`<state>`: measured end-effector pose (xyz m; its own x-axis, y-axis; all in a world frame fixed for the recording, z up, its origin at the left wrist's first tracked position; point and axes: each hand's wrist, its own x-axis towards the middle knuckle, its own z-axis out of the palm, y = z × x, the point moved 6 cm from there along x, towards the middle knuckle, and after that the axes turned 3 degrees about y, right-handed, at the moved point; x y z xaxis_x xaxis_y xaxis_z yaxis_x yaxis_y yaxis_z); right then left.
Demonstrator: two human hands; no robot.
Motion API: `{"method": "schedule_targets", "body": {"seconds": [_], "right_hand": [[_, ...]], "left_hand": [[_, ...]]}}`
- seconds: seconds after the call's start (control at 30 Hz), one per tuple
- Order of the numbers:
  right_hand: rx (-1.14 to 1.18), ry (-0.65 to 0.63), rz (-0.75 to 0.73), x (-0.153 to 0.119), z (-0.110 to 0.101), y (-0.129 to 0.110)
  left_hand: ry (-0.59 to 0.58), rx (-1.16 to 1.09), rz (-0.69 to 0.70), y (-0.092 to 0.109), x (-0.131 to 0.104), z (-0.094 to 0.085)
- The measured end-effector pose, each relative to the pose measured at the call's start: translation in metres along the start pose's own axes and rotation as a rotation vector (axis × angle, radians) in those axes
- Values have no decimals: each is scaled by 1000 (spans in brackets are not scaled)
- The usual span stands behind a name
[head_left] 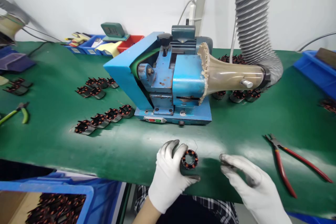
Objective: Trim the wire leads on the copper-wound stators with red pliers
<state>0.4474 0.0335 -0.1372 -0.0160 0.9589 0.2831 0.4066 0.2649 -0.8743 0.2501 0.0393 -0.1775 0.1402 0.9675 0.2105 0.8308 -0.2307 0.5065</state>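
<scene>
A small motor stator (196, 161), a ring with copper windings and dark insulation, is by the table's front edge with its round opening facing up. A thin loose wire rises from its far side. My left hand (170, 171), in a white glove with grey fingertips, curls around the stator from the left; its fingers are against the far left side and its thumb lies along the near side. To the right, apart from the stator, my right hand (246, 176), gloved likewise, has thumb and fingers pinched together. Whatever may be between those fingertips is too small to make out.
A blue belt grinder (160, 80) with a suction funnel (231, 75) and grey hose (254, 17) stands ahead. Rowed stators (99, 120) lie left, red-handled pliers (282, 161) right, green-handled pliers (23, 112) far left. A blue bin (90, 196) of stators sits below the front edge.
</scene>
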Motion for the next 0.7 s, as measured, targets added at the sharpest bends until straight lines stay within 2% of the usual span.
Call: {"method": "schedule_targets", "body": {"seconds": [0.1, 0.2, 0.27, 0.33, 0.4, 0.47, 0.57, 0.7], "right_hand": [[-229, -85, -208, -7, 20, -20], [-385, -246, -180, -7, 57, -21], [-477, -249, -154, -6, 74, -17], [-478, -171, -225, -7, 81, -17], [-428, -84, -330, -12, 77, -17], [-415, -14, -359, -17, 68, -10], [-485, 46, -253, -16, 50, 11], [-627, 33, -136, 0, 26, 32]], "left_hand": [[11, -117, 105, 1, -5, -1], [6, -183, 171, 1, -7, 2], [-20, -182, 124, -2, -7, 6], [-44, -168, 57, -5, -5, 9], [-57, -164, 37, -5, -3, 10], [-52, -171, 40, -2, -1, 10], [-26, -179, 22, 2, 1, 11], [-17, -176, 1, 5, 0, 14]]}}
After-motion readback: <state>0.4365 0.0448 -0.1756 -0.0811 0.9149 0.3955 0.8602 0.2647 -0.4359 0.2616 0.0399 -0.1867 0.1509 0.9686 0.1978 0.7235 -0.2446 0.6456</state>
